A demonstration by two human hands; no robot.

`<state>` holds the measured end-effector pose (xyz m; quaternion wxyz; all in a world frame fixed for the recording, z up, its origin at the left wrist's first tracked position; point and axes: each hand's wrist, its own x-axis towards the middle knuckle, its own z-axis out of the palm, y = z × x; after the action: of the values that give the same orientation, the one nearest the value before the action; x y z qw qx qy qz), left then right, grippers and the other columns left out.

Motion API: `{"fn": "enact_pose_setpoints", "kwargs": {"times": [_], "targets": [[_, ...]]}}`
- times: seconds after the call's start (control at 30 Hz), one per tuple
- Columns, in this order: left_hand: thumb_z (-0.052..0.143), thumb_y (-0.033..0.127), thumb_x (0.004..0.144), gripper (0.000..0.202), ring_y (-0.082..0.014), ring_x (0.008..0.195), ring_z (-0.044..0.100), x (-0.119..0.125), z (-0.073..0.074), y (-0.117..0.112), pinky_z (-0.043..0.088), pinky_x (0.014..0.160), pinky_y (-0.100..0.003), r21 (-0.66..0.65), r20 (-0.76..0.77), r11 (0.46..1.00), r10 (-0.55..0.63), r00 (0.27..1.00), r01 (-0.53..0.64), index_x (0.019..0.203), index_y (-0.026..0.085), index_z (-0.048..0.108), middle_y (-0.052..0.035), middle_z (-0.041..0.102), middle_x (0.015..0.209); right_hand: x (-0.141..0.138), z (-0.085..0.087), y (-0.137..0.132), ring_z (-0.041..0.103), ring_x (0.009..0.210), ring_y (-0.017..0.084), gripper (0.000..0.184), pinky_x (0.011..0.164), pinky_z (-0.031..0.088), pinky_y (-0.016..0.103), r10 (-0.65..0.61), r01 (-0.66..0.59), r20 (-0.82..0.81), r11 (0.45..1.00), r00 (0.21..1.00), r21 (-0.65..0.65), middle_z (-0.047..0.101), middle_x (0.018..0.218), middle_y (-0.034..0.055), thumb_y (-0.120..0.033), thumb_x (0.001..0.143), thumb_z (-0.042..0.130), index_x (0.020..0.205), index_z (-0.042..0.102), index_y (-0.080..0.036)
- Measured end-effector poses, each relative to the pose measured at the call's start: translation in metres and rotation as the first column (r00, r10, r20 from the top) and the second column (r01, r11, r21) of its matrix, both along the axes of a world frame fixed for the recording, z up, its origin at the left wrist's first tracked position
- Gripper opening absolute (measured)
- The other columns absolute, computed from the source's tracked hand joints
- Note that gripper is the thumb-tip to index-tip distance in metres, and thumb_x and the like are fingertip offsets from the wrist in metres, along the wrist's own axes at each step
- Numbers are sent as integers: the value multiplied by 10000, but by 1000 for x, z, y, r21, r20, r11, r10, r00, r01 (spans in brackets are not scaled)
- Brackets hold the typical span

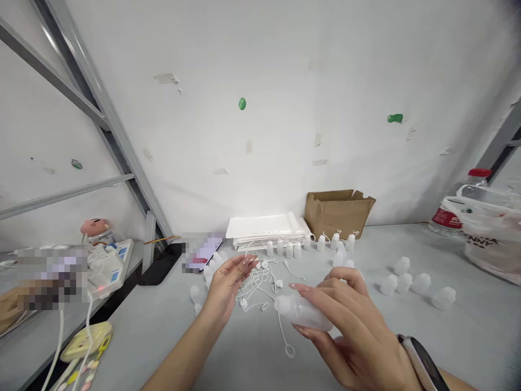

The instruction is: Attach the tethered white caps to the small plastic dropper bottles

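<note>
My right hand point(350, 320) is wrapped around a small translucent plastic bottle point(303, 313) held on its side, with a thin white looped tether point(285, 339) hanging from its neck end. My left hand point(226, 285) hovers to its left above a heap of white caps with loop tethers point(260, 279), fingers loosely curled and apart, nothing clearly in them. A smartwatch sits on my right wrist point(421, 361).
A row of small upright bottles point(285, 248) stands before a stack of white plastic bags point(266, 228) and an open cardboard box point(337, 213). More bottles point(419, 285) lie at right beside a plastic bag point(490, 233) and water bottle point(456, 209). Power strips and cables point(103, 266) crowd the left.
</note>
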<state>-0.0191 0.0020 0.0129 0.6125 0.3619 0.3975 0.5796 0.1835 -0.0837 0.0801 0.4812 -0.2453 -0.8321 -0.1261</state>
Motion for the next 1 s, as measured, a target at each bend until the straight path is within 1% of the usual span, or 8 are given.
{"fn": "enact_pose_setpoints", "kwargs": {"times": [0.07,0.13,0.3,0.37,0.47,0.6,0.77,1.0], "targets": [[706,272,644,199,-170,913,615,0,3,-1,404,853,-275,-2,29,1000,-13,999,13,802,163,654,-53,692,922,0,5,1,530,554,140,366,666,380,349,-7,7,-4,998,1000,65,622,700,26,-135,815,481,1177,429,-125],[709,243,644,164,-150,897,618,1,5,-2,412,829,-247,-2,92,999,-34,995,34,777,169,650,-40,694,908,-1,1,9,524,559,133,340,667,379,343,-26,26,-1,995,1000,100,620,694,24,-127,808,488,1146,453,-111],[718,165,628,132,-149,884,625,2,9,-9,428,814,-248,-42,289,995,-77,954,93,728,171,633,-33,696,886,-5,-33,36,524,593,134,388,682,391,349,-87,86,5,989,996,120,618,695,32,-96,796,518,1174,433,-97],[708,149,639,113,-153,890,625,4,11,-13,428,825,-249,-47,314,989,-119,942,140,714,164,625,-34,696,876,-7,-45,44,549,638,142,398,712,392,366,-103,93,58,984,993,152,642,739,58,-67,798,506,1187,421,-80],[682,143,672,79,-139,862,632,6,15,-17,432,821,-237,-37,306,980,-173,936,194,717,154,618,-35,695,868,-8,-52,47,570,655,140,373,748,391,379,-106,87,98,980,990,179,658,742,68,-54,810,483,1179,428,-64],[677,140,677,68,-129,836,635,5,14,-15,439,820,-228,-19,324,983,-165,932,180,710,150,619,-25,694,839,-7,-50,43,589,667,136,374,787,382,390,-104,88,82,979,991,185,676,771,75,-66,811,487,1181,430,-65],[709,151,641,109,-134,825,639,3,10,-13,454,824,-245,-49,349,985,-140,927,167,712,155,627,-22,692,834,-1,-40,31,608,662,136,348,806,371,404,-59,45,51,969,997,241,692,792,82,-108,821,473,1165,432,-79],[720,154,626,120,-136,805,643,4,11,-14,468,803,-241,-58,318,987,-123,940,148,710,152,634,-32,691,835,3,-31,18,634,672,132,140,794,394,395,-70,58,31,958,997,279,709,797,86,-93,819,437,916,527,-137]]}}
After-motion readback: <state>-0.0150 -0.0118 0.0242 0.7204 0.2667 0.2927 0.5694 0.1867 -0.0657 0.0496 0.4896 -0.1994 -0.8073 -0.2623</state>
